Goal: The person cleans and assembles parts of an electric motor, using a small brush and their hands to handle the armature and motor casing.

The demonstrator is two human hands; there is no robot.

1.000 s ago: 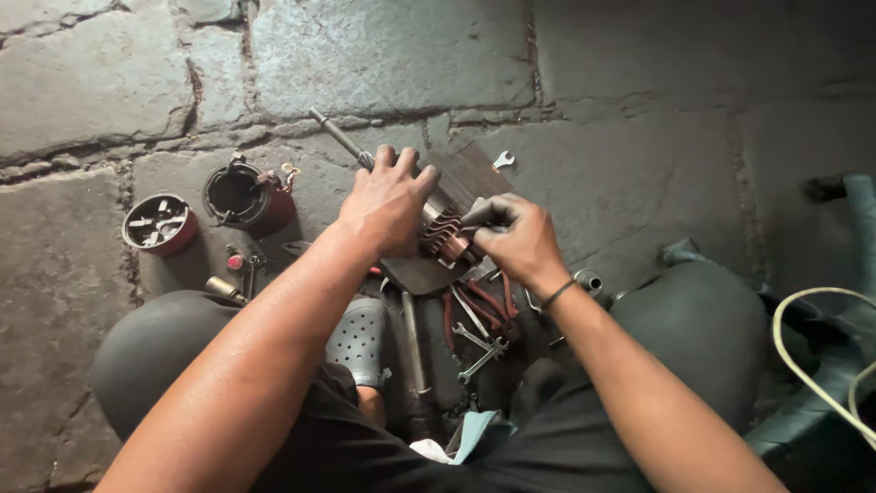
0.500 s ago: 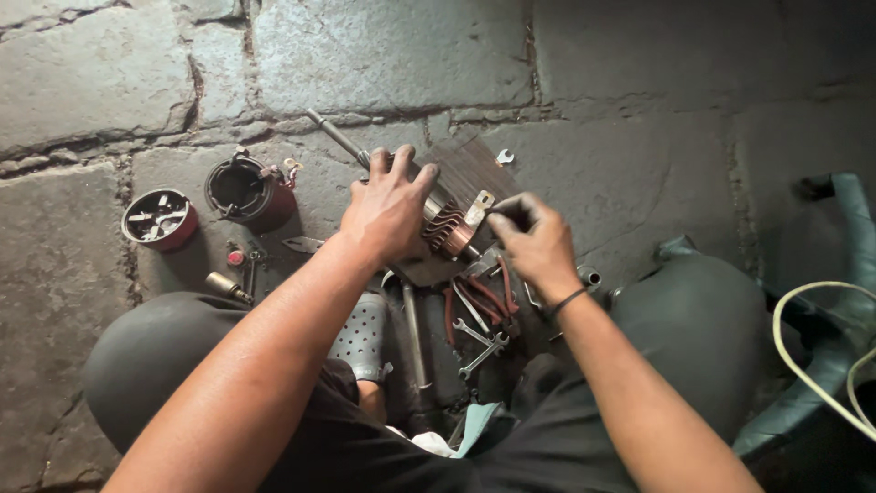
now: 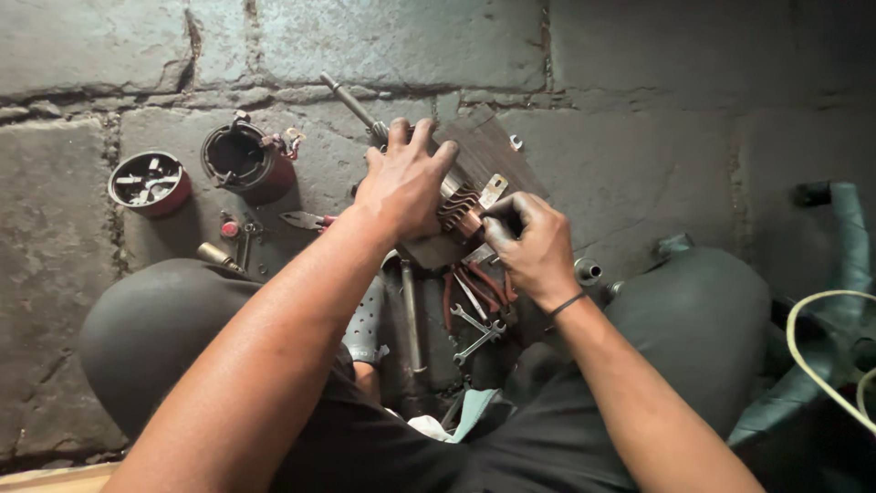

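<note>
While my left hand (image 3: 401, 183) lies spread, palm down, over a copper-wound motor part (image 3: 461, 212) on the stone floor (image 3: 639, 137), my right hand (image 3: 529, 242) pinches closed on that same part from the right, just below a small pale metal tab (image 3: 493, 190). Left of my hands I see a dark red cylindrical housing (image 3: 242, 160) and, further left, a round red tin (image 3: 146, 181) holding small bits. Wrenches (image 3: 474, 329) and red-handled pliers (image 3: 479, 283) lie between my knees; I make out no labels.
</note>
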